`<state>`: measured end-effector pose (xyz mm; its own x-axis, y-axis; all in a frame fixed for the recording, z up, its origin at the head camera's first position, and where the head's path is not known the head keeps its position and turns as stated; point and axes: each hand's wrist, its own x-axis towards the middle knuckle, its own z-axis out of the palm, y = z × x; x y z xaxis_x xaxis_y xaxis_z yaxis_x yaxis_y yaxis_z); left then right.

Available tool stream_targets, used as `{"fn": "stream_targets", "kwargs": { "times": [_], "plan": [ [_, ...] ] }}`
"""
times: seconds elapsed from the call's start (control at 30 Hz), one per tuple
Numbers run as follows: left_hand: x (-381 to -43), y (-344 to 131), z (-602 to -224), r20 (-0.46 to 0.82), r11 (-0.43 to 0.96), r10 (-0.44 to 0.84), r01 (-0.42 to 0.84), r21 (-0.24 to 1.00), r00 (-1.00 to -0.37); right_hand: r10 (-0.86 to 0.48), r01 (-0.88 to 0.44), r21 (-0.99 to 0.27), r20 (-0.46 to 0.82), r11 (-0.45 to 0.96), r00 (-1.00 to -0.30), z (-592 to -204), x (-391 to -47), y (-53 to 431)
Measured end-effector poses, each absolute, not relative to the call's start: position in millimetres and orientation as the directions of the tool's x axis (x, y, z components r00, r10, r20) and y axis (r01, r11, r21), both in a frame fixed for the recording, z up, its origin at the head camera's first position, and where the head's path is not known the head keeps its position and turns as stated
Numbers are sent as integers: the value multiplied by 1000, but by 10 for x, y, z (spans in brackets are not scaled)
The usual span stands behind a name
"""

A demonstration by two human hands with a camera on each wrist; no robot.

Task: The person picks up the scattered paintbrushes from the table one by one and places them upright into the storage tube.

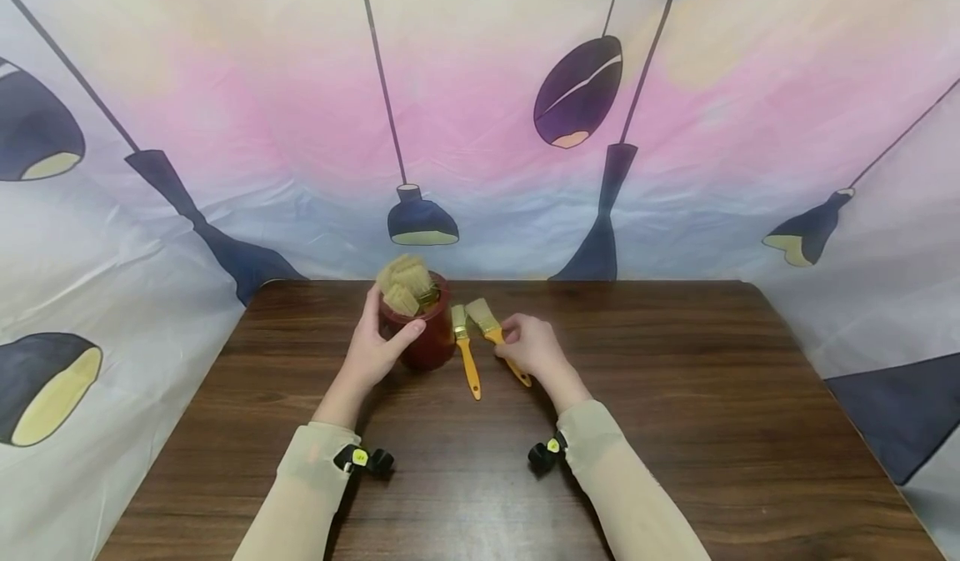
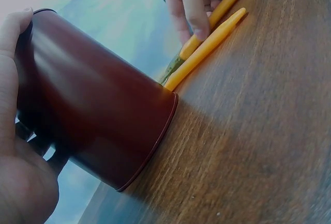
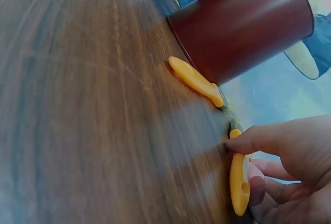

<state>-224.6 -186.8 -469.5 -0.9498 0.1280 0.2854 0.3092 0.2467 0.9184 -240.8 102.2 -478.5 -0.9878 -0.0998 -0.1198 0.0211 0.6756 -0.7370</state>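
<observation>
My left hand (image 1: 372, 351) grips a dark red cylindrical container (image 1: 432, 346) standing on the table, its thumb across the near side. Pale bristle heads of several paintbrushes (image 1: 407, 284) stick up out of the container. To the right of it, my right hand (image 1: 536, 346) pinches the yellow handle of a paintbrush (image 1: 486, 319) between thumb and fingers. A second yellow-handled paintbrush (image 1: 469, 365) lies on the table between the container and that hand, bristles pointing away from me. In the right wrist view, the pinched handle (image 3: 239, 182) sits at the thumb tip.
The dark wood-grain table (image 1: 675, 428) reaches back to a hanging cloth (image 1: 480, 127) printed with lamps. Each sleeved wrist carries a small black camera, one on the left (image 1: 381, 463) and one on the right (image 1: 542, 459).
</observation>
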Motion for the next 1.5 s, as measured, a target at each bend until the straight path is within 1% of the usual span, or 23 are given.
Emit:
{"fn": "stream_targets", "kwargs": {
  "times": [0.23, 0.4, 0.57, 0.83, 1.1, 1.33, 1.5],
  "plan": [
    [-2242, -1893, -4698, 281, 251, 122, 304, 919, -952, -78, 4, -763, -71, 646, -994, -4841, -2397, 1165],
    [-2238, -1907, -4695, 283, 248, 122, 305, 919, -951, -70, -2, -834, -44, 551, -997, -4854, -2404, 1238],
    [-2235, -1914, -4700, 280, 250, 120, 302, 920, -953, -79, -53, -883, 19, 467, -997, -4755, -2398, 1264],
    [-2233, -1911, -4694, 277, 241, 127, 301, 923, -952, -100, -150, -921, 122, 359, -987, -4437, -2403, 1265],
    [-2235, -1901, -4694, 282, 231, 134, 306, 924, -950, -127, -277, -901, 249, 334, -960, -4091, -2461, 1162],
    [-2233, -1884, -4679, 288, 231, 140, 314, 921, -947, -207, -388, -872, 338, 299, -918, -3726, -2513, 989],
    [-2239, -1880, -4682, 293, 226, 140, 319, 920, -946, -256, -432, -860, 368, 272, -894, -3471, -2537, 782]
  ]
}}
